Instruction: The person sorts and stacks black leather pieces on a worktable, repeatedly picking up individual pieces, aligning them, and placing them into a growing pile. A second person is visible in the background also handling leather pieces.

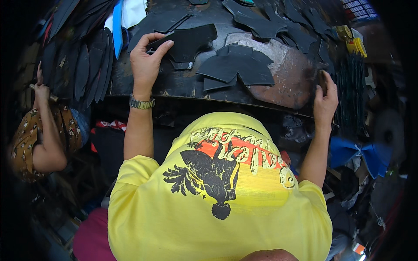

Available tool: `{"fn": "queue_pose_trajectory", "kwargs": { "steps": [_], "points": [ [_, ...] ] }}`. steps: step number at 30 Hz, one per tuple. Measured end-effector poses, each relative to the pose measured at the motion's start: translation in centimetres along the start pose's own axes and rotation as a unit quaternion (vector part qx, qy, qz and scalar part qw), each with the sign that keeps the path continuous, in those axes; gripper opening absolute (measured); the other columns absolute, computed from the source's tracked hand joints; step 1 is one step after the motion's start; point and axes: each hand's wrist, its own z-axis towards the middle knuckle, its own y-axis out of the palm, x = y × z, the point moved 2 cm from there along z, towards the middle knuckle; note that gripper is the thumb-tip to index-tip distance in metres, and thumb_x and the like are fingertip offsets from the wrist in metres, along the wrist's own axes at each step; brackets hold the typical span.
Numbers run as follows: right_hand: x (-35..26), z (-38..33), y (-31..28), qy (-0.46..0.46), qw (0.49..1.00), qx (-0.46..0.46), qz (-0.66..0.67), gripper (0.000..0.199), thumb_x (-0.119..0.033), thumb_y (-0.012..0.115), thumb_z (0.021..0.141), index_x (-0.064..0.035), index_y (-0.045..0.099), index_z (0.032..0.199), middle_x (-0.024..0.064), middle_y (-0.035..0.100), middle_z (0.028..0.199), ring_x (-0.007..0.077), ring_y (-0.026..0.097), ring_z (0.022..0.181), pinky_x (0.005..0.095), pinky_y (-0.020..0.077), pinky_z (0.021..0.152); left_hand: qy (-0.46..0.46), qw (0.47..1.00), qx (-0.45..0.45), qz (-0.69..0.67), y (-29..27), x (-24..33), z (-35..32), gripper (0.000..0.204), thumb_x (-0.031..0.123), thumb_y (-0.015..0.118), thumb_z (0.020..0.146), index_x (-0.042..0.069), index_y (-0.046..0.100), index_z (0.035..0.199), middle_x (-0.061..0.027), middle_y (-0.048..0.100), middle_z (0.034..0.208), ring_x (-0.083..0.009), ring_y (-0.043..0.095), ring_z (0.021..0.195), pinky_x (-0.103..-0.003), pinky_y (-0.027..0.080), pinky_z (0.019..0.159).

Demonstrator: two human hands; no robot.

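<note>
My left hand (147,61) pinches the near-left end of a flat black cut piece (189,43), leather-like with curved edges, between thumb and fingers. This piece is over another black piece (182,65) on the dark worktable (174,89). To its right lies a fanned, overlapping stack of winged black pieces (237,69). At the table's right edge my right hand (325,98) is closed with its fingers curled; something dark shows at the fingertips, too unclear to name. Beside the stack spreads a worn reddish-brown patch (287,82) of the tabletop.
More black cut pieces (261,26) lie along the far side. Long black strips (93,65) and a blue strip (117,30) hang at the left. Another person's hand (42,92) is at far left. Yellow-topped spools (356,45) and hanging dark strips (350,91) line the right.
</note>
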Motion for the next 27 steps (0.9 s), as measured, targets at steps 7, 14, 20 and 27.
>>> {"fn": "queue_pose_trajectory", "kwargs": {
  "steps": [7,14,20,27],
  "points": [
    [0.0,2.1,0.5,0.021,0.993,-0.020,-0.111,0.050,-0.009,0.070,0.089,-0.0114,0.061,0.138,0.0170,0.065,0.126,0.0374,0.060,0.118,0.0443,0.0473,0.103,-0.008,0.981,0.089,-0.172,-1.9,-0.4,-0.2,0.023,0.006,0.083,0.087,0.001,0.072,0.106,-0.0023,0.072,0.098,-0.0082,0.066,0.087,-0.022,0.053,0.080],
    [-13.9,2.3,5.0,-0.222,0.952,-0.172,0.125,0.079,-0.026,0.085,0.079,-0.0087,0.050,0.148,0.0194,0.061,0.130,0.0386,0.053,0.124,0.0452,0.0436,0.108,-0.037,0.938,0.121,-0.322,-3.8,0.3,-0.7,0.025,0.001,0.077,0.090,0.000,0.064,0.112,-0.0096,0.072,0.102,-0.0162,0.072,0.090,-0.031,0.063,0.080],
    [-17.7,2.5,7.5,-0.187,0.956,-0.205,0.091,0.077,-0.015,0.086,0.074,-0.0092,0.053,0.143,0.0170,0.059,0.121,0.0367,0.055,0.115,0.0460,0.0436,0.102,-0.053,0.931,0.146,-0.332,-6.0,0.0,-2.8,0.026,-0.001,0.075,0.091,0.001,0.062,0.114,-0.0123,0.072,0.104,-0.0190,0.073,0.092,-0.034,0.063,0.080],
    [-20.4,3.1,9.4,-0.190,0.953,-0.146,0.185,0.082,-0.002,0.085,0.070,-0.0122,0.053,0.145,0.0157,0.062,0.125,0.0381,0.056,0.119,0.0448,0.0438,0.105,-0.092,0.912,0.165,-0.364,-7.1,-1.0,-3.8,0.027,0.000,0.070,0.096,0.005,0.059,0.120,-0.0121,0.073,0.111,-0.0222,0.073,0.100,-0.039,0.062,0.085]
  ]
}}
